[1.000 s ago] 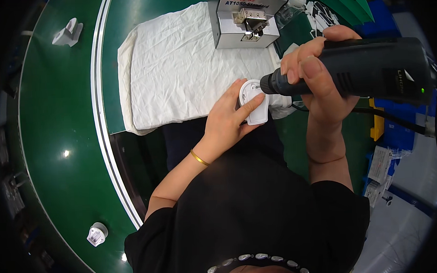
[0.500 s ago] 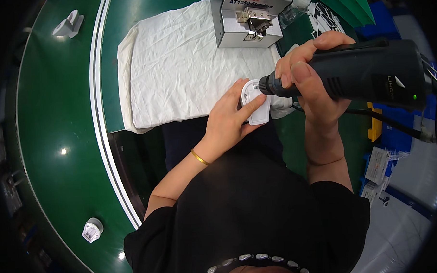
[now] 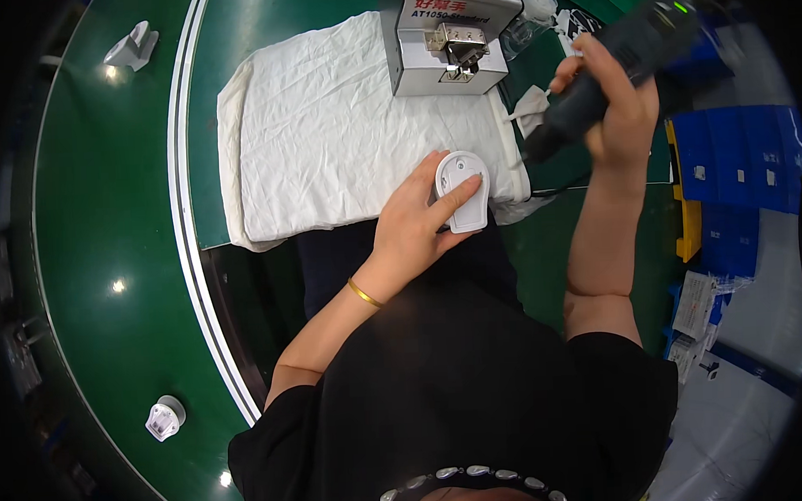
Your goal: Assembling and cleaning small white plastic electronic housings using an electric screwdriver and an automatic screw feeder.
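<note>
My left hand [image 3: 415, 210] is closed around a white plastic housing [image 3: 466, 204], rounded at its far end, with the thumb lying across its face. Small screw holes show near the rounded end. My right hand [image 3: 621, 97] grips a black electric screwdriver [image 3: 581, 107], slightly blurred by motion. The tool's tip points down and left, to the right of the housing and apart from it. Under the far side of my left hand lies a white cloth pad [image 3: 317, 130] on the green table.
A grey boxy screw feeder [image 3: 452, 72] stands at the pad's far edge, a clear jar [image 3: 534, 21] beside it. Two white parts, one far [image 3: 131, 46] and one near [image 3: 166, 419], sit on the green surface at left. Blue bins [image 3: 738, 159] are at right.
My right hand has lifted the electric screwdriver off the housing and swung it away, far and to the right. The left hand keeps the housing in nearly the same place.
</note>
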The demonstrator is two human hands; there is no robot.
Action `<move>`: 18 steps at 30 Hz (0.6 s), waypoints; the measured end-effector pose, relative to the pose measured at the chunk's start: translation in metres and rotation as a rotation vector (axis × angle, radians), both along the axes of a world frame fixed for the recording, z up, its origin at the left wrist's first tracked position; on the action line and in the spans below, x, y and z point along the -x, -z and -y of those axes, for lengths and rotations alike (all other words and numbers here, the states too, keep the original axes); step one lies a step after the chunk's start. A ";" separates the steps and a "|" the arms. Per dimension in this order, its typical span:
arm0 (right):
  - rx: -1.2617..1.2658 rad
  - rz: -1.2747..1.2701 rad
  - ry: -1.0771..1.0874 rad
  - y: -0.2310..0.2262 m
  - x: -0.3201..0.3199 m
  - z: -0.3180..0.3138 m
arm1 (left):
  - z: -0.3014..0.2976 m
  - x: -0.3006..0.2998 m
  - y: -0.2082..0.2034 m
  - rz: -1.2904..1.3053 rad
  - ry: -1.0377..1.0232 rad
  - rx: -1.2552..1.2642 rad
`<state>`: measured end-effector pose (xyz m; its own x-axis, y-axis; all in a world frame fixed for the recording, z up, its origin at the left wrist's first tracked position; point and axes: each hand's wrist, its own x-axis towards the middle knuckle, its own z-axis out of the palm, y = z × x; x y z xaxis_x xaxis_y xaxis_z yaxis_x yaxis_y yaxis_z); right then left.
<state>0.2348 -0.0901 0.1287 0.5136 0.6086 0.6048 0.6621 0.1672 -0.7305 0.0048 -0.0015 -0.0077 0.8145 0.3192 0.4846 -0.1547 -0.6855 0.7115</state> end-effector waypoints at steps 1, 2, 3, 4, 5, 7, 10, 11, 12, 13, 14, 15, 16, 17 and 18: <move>-0.032 -0.604 0.146 -0.004 -0.004 -0.001 | 0.000 0.002 0.001 -0.011 -0.012 -0.008; 0.028 -0.624 0.196 0.005 -0.025 0.005 | 0.001 0.001 0.001 -0.005 -0.002 -0.010; 0.086 -0.645 0.247 0.023 -0.055 0.013 | 0.001 -0.001 0.001 0.002 0.006 0.006; 0.189 -0.654 0.287 0.040 -0.080 0.021 | 0.002 -0.002 0.002 0.007 0.011 0.024; 0.292 -0.662 0.326 0.055 -0.100 0.028 | 0.003 -0.003 0.001 0.011 0.016 0.020; 0.340 -0.725 0.345 0.080 -0.120 0.032 | 0.002 -0.001 0.001 -0.026 -0.009 -0.001; 0.496 -0.621 0.429 0.102 -0.131 0.031 | 0.001 0.000 0.001 -0.026 -0.002 -0.039; 0.497 -0.625 0.425 0.106 -0.134 0.030 | 0.001 0.000 0.000 -0.031 -0.004 -0.040; 0.550 -0.541 0.423 0.110 -0.136 0.031 | 0.002 -0.001 -0.001 -0.021 -0.021 -0.017; 0.602 -0.455 0.420 0.112 -0.137 0.030 | 0.002 -0.001 -0.002 -0.010 -0.038 0.005; 0.603 -0.459 0.419 0.115 -0.136 0.031 | 0.003 -0.001 -0.001 -0.014 -0.039 0.005; 0.624 -0.286 0.497 0.119 -0.134 0.033 | 0.004 -0.002 0.000 -0.019 -0.044 0.034; 0.640 -0.112 0.575 0.122 -0.133 0.035 | 0.005 -0.002 0.002 -0.022 -0.047 0.063; 0.652 0.065 0.639 0.116 -0.123 0.027 | 0.005 -0.002 0.003 -0.026 -0.053 0.062; 0.648 0.104 0.656 0.111 -0.107 0.027 | 0.005 -0.002 0.005 -0.014 -0.055 0.086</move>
